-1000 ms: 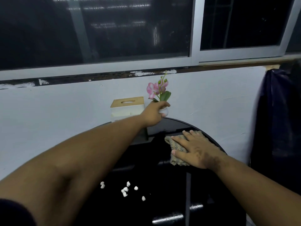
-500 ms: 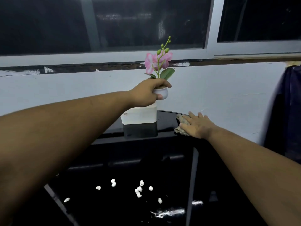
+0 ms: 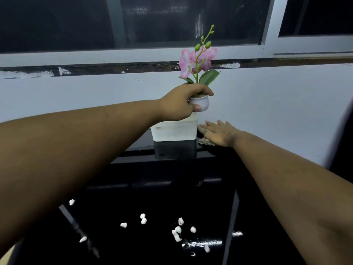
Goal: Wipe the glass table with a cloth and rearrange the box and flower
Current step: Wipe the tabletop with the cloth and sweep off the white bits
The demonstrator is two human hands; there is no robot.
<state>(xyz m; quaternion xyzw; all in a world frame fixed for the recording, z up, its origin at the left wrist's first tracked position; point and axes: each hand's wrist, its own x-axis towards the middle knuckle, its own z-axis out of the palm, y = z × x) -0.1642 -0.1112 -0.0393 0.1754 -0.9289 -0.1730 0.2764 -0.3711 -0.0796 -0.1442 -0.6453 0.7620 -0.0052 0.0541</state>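
Observation:
My left hand grips the small white pot of a pink orchid flower and holds it in the air above the white box. The box stands at the far edge of the black glass table, close to the wall. Just right of the box my right hand lies flat, fingers straight, pressing a grey-brown cloth onto the glass. Most of the cloth is hidden under the hand.
Several small white pebbles lie scattered on the near part of the table. A white wall and a dark window run right behind the table. A dark curtain hangs at the right edge.
My left hand has lifted the flower pot off the table and raised it above the box. My right hand has slid the cloth toward the far edge, up beside the box.

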